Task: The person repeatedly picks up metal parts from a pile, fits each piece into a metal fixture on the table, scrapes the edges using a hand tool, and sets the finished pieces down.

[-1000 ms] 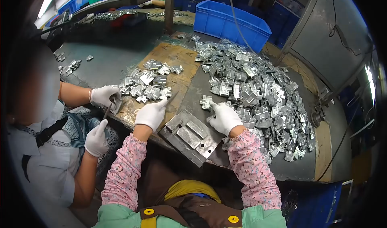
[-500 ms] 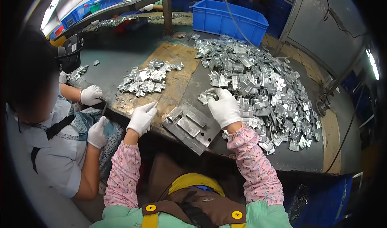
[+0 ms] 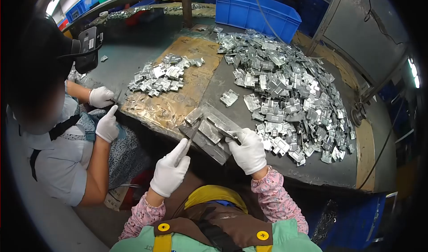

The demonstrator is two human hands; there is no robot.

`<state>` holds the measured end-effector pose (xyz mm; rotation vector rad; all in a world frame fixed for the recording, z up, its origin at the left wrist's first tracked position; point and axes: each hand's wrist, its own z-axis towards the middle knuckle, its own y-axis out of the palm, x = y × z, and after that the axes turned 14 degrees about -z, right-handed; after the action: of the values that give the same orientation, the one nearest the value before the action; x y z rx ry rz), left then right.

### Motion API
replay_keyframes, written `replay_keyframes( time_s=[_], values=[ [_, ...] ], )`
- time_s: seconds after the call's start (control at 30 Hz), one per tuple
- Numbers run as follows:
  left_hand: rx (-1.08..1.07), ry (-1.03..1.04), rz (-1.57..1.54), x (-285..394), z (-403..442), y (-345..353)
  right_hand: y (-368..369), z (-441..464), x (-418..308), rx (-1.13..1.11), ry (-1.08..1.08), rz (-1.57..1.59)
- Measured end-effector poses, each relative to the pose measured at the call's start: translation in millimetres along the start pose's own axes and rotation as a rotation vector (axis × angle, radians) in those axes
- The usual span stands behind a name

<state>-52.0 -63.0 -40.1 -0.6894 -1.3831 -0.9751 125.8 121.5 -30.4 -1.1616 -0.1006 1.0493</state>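
My left hand [image 3: 170, 169], in a white glove, is closed with its index finger stretched along a thin file-like tool [image 3: 193, 134]. The tool's tip reaches over the left part of a dark metal block [image 3: 216, 155] with raised bars, at the table's front edge. My right hand [image 3: 248, 153], also gloved, has its fingers closed at the right end of the block's long raised bar. Something dark and narrow shows at those fingertips, but I cannot make out what. Beyond the block lies a single silver metal part [image 3: 229, 98].
A large heap of metal parts [image 3: 285, 96] covers the right side, with a blue crate [image 3: 256, 16] behind it. A smaller pile [image 3: 160, 76] lies on brown board [image 3: 196, 73]. At left sits a co-worker with gloved hands [image 3: 107, 126]. A cable [image 3: 383, 149] hangs at right.
My right hand has let go of a metal part beyond the block and come back to the block. My left hand has moved right with the thin tool, over the block. The view has shifted slightly.
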Motion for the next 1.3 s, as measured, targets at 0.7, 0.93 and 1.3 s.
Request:
replay_keyframes(
  time_s=[0.7, 0.93, 1.3],
  values=[
    [-0.052, 0.353, 0.672, 36, 1, 18, 0, 0, 3, -0.018, -0.103, -0.049],
    [-0.06, 0.305, 0.918, 48, 12, 22, -8, 21, -15, -0.106, -0.158, -0.227],
    [-0.152, 0.269, 1.139, 41, 55, 41, 6, 11, -9, -0.085, -0.151, -0.209]
  ],
)
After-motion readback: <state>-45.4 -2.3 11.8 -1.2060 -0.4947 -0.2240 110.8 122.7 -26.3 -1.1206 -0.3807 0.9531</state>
